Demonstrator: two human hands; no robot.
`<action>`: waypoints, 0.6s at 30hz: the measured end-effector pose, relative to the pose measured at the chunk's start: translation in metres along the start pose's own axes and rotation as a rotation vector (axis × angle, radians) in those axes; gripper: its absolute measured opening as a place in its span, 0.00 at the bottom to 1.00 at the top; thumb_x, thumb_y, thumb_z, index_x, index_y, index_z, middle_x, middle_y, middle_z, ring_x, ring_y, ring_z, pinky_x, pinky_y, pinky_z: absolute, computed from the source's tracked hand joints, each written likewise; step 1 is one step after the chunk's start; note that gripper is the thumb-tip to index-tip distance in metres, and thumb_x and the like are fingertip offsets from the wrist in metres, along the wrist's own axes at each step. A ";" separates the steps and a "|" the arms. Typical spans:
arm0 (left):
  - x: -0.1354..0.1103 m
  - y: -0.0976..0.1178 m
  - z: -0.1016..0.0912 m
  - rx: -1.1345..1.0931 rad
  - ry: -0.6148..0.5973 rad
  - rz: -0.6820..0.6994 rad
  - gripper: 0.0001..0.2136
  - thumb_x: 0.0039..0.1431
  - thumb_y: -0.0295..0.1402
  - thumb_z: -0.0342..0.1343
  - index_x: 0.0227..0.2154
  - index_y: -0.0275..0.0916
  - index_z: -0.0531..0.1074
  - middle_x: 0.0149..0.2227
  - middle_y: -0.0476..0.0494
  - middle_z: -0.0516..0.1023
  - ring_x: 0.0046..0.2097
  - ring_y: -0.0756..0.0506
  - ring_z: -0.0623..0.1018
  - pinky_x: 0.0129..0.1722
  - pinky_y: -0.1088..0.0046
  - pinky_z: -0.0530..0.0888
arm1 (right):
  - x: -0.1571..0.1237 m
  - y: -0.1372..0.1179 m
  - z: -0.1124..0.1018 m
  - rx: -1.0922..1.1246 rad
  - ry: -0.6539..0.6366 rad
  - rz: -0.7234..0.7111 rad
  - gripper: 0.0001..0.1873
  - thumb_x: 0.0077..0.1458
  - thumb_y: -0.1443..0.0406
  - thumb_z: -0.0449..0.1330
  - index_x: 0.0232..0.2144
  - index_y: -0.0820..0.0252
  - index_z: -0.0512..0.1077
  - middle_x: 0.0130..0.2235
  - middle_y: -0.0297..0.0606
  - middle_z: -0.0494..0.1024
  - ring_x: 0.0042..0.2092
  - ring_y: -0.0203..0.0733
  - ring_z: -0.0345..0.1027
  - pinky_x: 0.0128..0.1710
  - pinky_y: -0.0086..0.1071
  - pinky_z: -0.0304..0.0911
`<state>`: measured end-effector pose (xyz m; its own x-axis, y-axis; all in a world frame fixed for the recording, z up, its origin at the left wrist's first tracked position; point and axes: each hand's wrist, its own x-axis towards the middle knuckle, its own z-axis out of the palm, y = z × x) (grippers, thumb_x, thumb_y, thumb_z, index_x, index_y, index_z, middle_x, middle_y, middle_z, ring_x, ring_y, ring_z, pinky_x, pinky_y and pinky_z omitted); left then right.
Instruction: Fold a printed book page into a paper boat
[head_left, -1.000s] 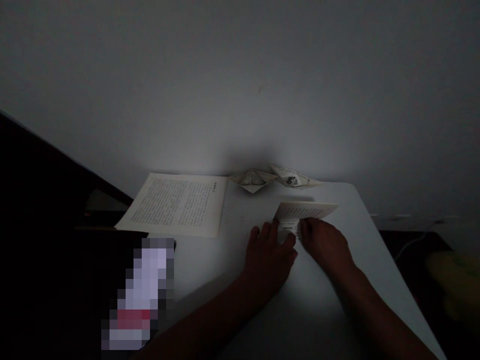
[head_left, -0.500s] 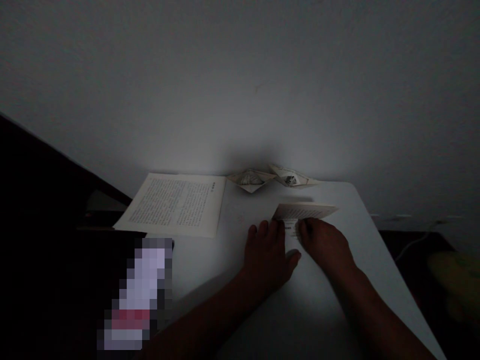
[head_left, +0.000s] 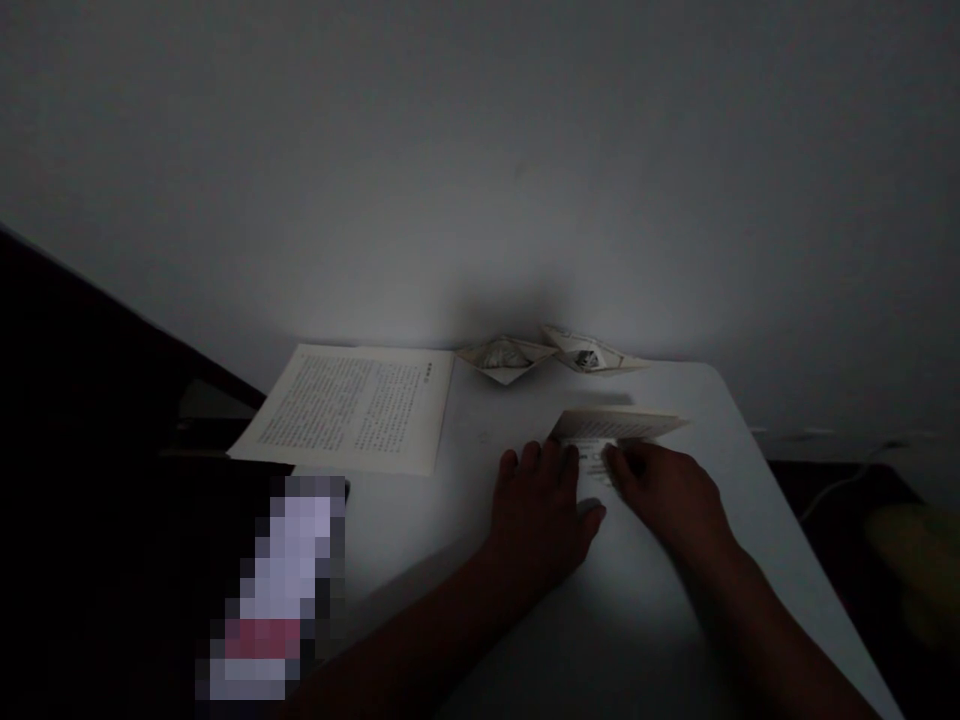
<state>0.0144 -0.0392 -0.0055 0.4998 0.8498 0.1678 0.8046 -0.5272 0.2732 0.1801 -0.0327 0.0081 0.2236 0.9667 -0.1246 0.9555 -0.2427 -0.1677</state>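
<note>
The scene is dim. A folded printed paper (head_left: 616,428) lies on the white table (head_left: 645,620), its far flap raised. My left hand (head_left: 541,512) lies flat on the table with its fingertips pressing the paper's near left part. My right hand (head_left: 670,490) rests beside it, fingers stretched over the paper's near right part. Both hands press down and grip nothing.
An open printed booklet (head_left: 352,405) lies at the table's far left. Two folded paper boats (head_left: 504,359) (head_left: 592,353) sit against the wall. A dark object with a blurred patch (head_left: 277,590) fills the near left. The table's right edge runs diagonally beside my right forearm.
My left thumb has let go of the paper fold and the hand now lies flat. My right hand has shifted slightly right along the paper.
</note>
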 end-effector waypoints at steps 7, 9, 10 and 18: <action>-0.011 0.004 0.009 0.052 -0.009 0.040 0.28 0.57 0.49 0.49 0.57 0.41 0.59 0.61 0.31 0.58 0.59 0.31 0.60 0.54 0.49 0.60 | 0.002 0.001 0.002 0.002 -0.009 -0.031 0.22 0.59 0.53 0.44 0.31 0.54 0.74 0.34 0.41 0.80 0.36 0.48 0.73 0.31 0.34 0.56; -0.012 0.006 0.009 0.042 -0.019 0.058 0.28 0.56 0.50 0.49 0.58 0.44 0.59 0.61 0.32 0.57 0.60 0.30 0.60 0.54 0.50 0.60 | 0.003 0.003 0.003 -0.002 0.000 -0.047 0.22 0.59 0.53 0.44 0.31 0.54 0.74 0.34 0.42 0.80 0.35 0.48 0.73 0.31 0.34 0.56; -0.012 0.006 0.008 0.034 -0.024 0.069 0.28 0.56 0.50 0.49 0.58 0.46 0.58 0.62 0.32 0.56 0.60 0.30 0.60 0.53 0.50 0.61 | 0.003 0.003 0.004 0.003 0.004 -0.054 0.22 0.59 0.53 0.44 0.31 0.55 0.74 0.33 0.42 0.80 0.35 0.47 0.73 0.31 0.34 0.55; -0.014 0.004 0.005 -0.006 -0.048 0.078 0.29 0.56 0.50 0.50 0.60 0.53 0.55 0.63 0.36 0.54 0.60 0.29 0.59 0.52 0.49 0.61 | 0.005 0.004 0.001 0.020 -0.012 -0.053 0.29 0.54 0.43 0.46 0.19 0.57 0.68 0.24 0.40 0.75 0.26 0.43 0.68 0.27 0.33 0.52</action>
<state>0.0125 -0.0536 -0.0111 0.5758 0.8049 0.1434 0.7608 -0.5917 0.2666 0.1845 -0.0291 0.0056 0.1707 0.9771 -0.1268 0.9619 -0.1932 -0.1936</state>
